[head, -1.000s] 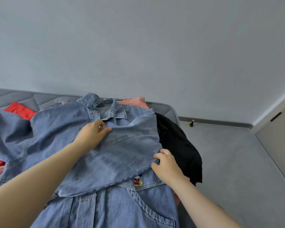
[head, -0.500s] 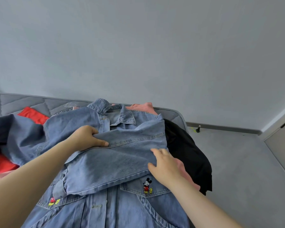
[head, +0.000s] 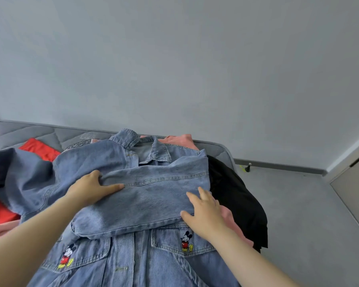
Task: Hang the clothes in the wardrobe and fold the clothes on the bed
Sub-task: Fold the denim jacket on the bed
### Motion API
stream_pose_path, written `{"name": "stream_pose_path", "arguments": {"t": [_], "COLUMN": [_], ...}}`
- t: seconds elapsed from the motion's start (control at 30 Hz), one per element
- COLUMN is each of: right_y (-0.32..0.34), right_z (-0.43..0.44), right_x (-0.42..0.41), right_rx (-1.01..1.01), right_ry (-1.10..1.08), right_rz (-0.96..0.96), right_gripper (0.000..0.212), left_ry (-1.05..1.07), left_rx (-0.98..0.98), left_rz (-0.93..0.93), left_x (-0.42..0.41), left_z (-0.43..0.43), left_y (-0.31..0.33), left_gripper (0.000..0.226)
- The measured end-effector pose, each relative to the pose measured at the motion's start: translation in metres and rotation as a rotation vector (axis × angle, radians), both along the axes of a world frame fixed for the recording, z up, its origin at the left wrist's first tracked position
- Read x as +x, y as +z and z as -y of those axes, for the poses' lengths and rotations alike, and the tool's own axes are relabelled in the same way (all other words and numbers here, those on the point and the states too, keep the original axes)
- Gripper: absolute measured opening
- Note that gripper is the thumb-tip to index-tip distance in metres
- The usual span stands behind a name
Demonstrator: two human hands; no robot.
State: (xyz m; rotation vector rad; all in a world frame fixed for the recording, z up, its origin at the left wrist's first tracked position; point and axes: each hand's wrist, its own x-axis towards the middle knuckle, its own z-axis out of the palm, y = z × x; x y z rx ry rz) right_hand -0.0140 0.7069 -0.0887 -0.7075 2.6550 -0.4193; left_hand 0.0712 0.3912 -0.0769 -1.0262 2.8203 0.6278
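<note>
Sleeve (head: 153, 199) of the denim jacket (head: 145, 266) may spring back unfolded, being stiff: the left hand (head: 91, 189) pinches only a ridge of it, the right hand (head: 205, 214) presses down spread flat

Lettering, numbers, brand names, printed labels: none legible anywhere in view.

Pictorial marks: two, both on the light blue denim jacket (head: 153, 201) with a turned-down collar, lying front-up.

1. First embroidered mouse figure (head: 66, 256): cartoon mouse with black head and round ears, red shorts and yellow shoes. It is stitched on the chest pocket flap at the lower left of the view.
2. Second embroidered mouse figure (head: 186, 241): same design and colours, on the opposite chest pocket flap, right of centre.

No wording accompanies either figure.
</note>
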Motion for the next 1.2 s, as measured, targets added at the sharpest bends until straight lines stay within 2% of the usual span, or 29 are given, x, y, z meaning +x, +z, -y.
{"name": "stream_pose_path", "arguments": {"t": [0.07, 0.13, 0.17, 0.33, 0.47, 0.53, 0.6, 0.7, 0.77, 0.87, 0.93, 1.03, 1.2], "right_y": [0.007, 0.014, 0.016, 0.020, 0.022, 0.022, 0.020, 0.014, 0.008, 0.001, -0.002, 0.001, 0.011], "right_z": [0.006, 0.015, 0.020, 0.045, 0.065, 0.073, 0.080, 0.087, 0.090, 0.094, 0.095, 0.097, 0.104], "right_x": [0.001, 0.004, 0.006, 0.020, 0.026, 0.027, 0.025, 0.023, 0.023, 0.025, 0.026, 0.027, 0.035], "right_rx": [-0.024, -0.061, -0.084, -0.156, -0.176, -0.180, -0.152, -0.079, -0.043, 0.006, 0.016, 0.004, -0.065], "right_ry": [0.024, 0.040, 0.052, 0.131, 0.178, 0.181, 0.178, 0.169, 0.170, 0.180, 0.176, 0.171, 0.185], "right_rz": [0.003, 0.032, 0.049, 0.110, 0.104, 0.103, 0.104, 0.145, 0.179, 0.176, 0.161, 0.164, 0.204], "right_gripper": [0.065, 0.064, 0.064, 0.065, 0.066, 0.067, 0.069, 0.072, 0.073, 0.073, 0.070, 0.068, 0.067], "left_ry": [-0.051, -0.117, -0.120, -0.060, -0.006, 0.000, 0.025, 0.109, 0.058, -0.142, -0.226, -0.239, -0.161], "left_rx": [0.052, -0.066, -0.125, -0.186, -0.413, -0.495, -0.463, -0.331, -0.357, -0.435, -0.313, -0.125, 0.108], "left_rz": [0.223, 0.409, 0.412, 0.256, 0.059, 0.038, 0.130, 0.248, 0.130, -0.149, -0.121, 0.044, -0.143], "left_x": [0.010, 0.020, 0.024, 0.023, 0.012, 0.007, 0.007, 0.011, 0.012, 0.014, 0.017, 0.016, 0.023], "left_z": [0.011, 0.019, 0.022, 0.030, 0.034, 0.033, 0.030, 0.026, 0.018, -0.001, -0.011, -0.011, -0.003], "left_y": [0.007, 0.008, 0.007, 0.013, 0.029, 0.031, 0.027, 0.017, 0.011, -0.002, -0.016, -0.031, -0.022], "left_gripper": [0.082, 0.075, 0.069, 0.055, 0.055, 0.054, 0.057, 0.078, 0.074, 0.050, 0.047, 0.053, 0.042]}}
